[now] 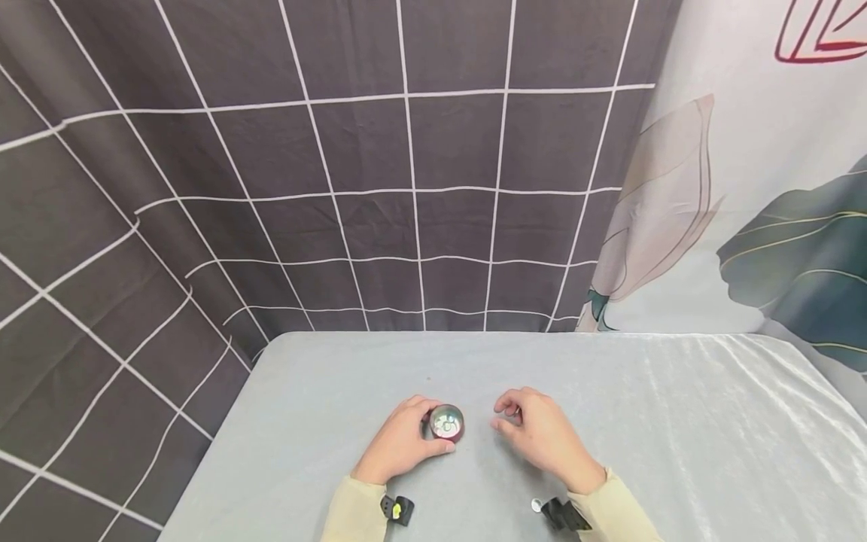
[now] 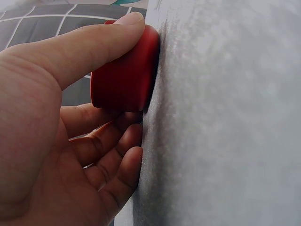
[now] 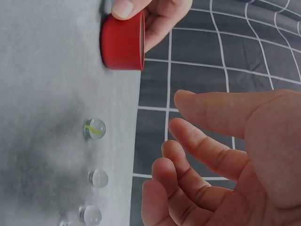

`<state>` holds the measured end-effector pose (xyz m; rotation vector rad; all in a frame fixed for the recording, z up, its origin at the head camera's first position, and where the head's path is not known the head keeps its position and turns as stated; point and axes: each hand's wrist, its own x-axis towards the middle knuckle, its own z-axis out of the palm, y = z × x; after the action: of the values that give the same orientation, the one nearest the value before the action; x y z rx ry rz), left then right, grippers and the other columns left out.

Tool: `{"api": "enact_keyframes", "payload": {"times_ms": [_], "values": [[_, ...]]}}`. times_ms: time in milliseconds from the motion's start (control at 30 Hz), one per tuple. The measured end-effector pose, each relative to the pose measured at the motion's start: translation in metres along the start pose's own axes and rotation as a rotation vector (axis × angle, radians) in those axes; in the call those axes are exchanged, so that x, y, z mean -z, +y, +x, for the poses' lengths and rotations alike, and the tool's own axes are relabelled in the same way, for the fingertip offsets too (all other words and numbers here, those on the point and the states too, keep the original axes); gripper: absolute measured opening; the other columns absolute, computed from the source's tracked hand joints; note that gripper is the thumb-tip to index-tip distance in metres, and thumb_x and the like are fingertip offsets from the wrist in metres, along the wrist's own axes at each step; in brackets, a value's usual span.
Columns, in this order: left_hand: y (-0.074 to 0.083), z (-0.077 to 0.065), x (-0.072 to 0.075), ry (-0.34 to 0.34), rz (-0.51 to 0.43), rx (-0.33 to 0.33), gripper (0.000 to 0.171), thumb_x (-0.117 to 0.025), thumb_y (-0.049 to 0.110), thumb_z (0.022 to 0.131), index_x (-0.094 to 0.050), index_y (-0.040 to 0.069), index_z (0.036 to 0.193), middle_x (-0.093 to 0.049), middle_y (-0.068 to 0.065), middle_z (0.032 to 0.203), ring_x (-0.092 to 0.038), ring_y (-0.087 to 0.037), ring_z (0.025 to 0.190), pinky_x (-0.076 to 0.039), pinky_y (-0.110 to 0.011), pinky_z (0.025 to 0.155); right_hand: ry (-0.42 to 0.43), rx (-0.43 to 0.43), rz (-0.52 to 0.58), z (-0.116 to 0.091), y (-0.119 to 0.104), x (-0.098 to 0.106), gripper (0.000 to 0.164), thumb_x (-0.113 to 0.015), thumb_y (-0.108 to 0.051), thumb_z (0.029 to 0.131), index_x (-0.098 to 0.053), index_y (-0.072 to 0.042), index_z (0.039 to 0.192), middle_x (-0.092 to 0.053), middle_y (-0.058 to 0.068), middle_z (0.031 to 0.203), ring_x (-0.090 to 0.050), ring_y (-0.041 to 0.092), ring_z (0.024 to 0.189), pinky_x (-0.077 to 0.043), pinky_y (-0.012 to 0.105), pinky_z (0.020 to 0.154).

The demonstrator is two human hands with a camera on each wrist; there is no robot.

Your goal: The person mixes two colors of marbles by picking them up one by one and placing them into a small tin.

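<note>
A small round red cup (image 1: 447, 423) with a shiny silvery inside stands upright on the table. My left hand (image 1: 401, 438) grips it from the left, with the thumb along its near side and the index finger round the far side. In the left wrist view the red wall of the cup (image 2: 124, 77) shows under the thumb, and the other fingers curl loosely below. My right hand (image 1: 538, 430) hovers to the right of the cup, fingers loosely bent and holding nothing. Beyond its fingertips, the right wrist view shows a clear glass marble with a yellow-green streak (image 3: 95, 128) on the cloth.
Several more clear marbles lie in a row there, among them one marble (image 3: 99, 178) and another marble (image 3: 92, 215). Pale grey velvety cloth covers the table (image 1: 325, 384). A dark curtain with a white grid (image 1: 447, 143) hangs behind, beside a leaf-patterned curtain (image 1: 677, 226).
</note>
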<state>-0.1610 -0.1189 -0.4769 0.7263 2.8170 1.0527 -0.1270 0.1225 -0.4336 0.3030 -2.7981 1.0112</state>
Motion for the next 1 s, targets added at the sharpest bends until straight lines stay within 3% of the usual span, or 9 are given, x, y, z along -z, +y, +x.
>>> {"api": "enact_keyframes", "payload": {"times_ms": [467, 1000], "values": [[-0.001, -0.001, -0.001, -0.001, -0.007, -0.003, 0.059, -0.087, 0.039, 0.076, -0.068, 0.009, 0.123, -0.065, 0.004, 0.11, -0.059, -0.016, 0.107, -0.048, -0.038, 0.098, -0.001, -0.038, 0.002, -0.014, 0.008, 0.011, 0.013, -0.082, -0.014, 0.082, -0.069, -0.018, 0.084, -0.053, -0.007, 0.073, -0.046, 0.006, 0.067, -0.041, 0.025, 0.062], [-0.001, -0.001, 0.0, -0.005, -0.01, 0.003, 0.059, -0.086, 0.039, 0.076, -0.067, 0.008, 0.122, -0.065, 0.004, 0.11, -0.059, -0.016, 0.108, -0.048, -0.038, 0.098, 0.029, -0.015, -0.025, -0.035, 0.021, 0.016, 0.017, -0.083, -0.011, 0.078, -0.069, -0.02, 0.084, -0.051, -0.011, 0.072, -0.045, 0.001, 0.066, -0.042, 0.024, 0.061]]}}
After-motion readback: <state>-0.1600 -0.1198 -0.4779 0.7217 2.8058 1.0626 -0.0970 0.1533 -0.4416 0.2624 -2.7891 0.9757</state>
